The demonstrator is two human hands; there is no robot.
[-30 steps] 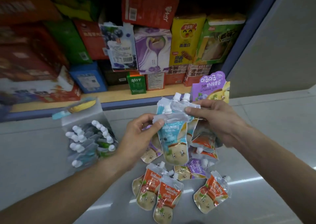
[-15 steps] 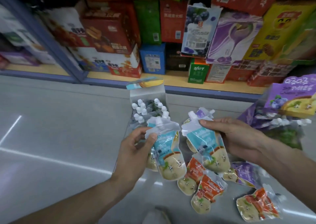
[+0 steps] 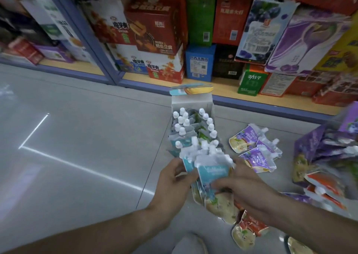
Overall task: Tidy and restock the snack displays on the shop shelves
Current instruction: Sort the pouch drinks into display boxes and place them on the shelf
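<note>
Low over the grey floor [image 3: 81, 137], before the bottom shelf [image 3: 228, 90]: left hand [image 3: 172, 184] and right hand [image 3: 246, 191] together around a small stack of blue spout pouches [image 3: 211, 174]. Left fingers curled around the stack's left edge, thumb on the front; right fingers [image 3: 220, 185] curled across the front of the foremost pouch, gripping it. White caps of the held pouches pointing up and away, just at the near end of an open display box [image 3: 191, 102]. Standing on the floor just beside the shelf edge, flap raised, packed with upright pouches with white caps. Purple pouches [image 3: 253, 149] lying flat on the floor to the right of the box, near but apart from it. Orange pouches [image 3: 249, 226] on the floor beneath the right wrist, partly hidden. Purple display box [image 3: 317, 147] at the far right, blurred. Stacked snack cartons [image 3: 158, 26] on the shelf behind, red, green, blue and purple.
</note>
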